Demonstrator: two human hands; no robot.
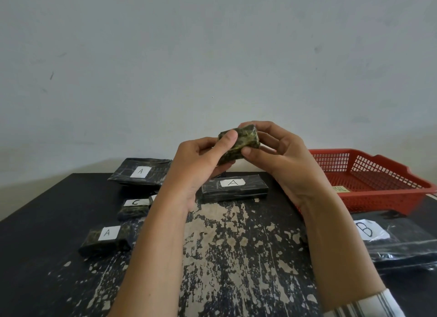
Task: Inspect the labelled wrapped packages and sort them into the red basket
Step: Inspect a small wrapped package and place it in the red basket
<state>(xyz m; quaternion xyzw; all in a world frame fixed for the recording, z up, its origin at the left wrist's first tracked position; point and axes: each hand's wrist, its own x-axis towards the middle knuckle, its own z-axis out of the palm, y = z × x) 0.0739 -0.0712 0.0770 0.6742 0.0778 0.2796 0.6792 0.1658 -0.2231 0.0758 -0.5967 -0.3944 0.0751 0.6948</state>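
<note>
Straight ahead of me a plain, pale grey-white wall (212, 56) fills the whole upper view, matte and softly, evenly lit. I've got a small dark scuff (51, 75) on it out to the left and a fainter smudge (318, 49) high on the right. Below it runs a black table (35, 234), and a soft shadow (35, 188) lies on the wall just above its far left edge. Down the middle of the tabletop the black paint is badly worn, with flaky pale patches (212, 212) showing through in streaks toward me.
</note>
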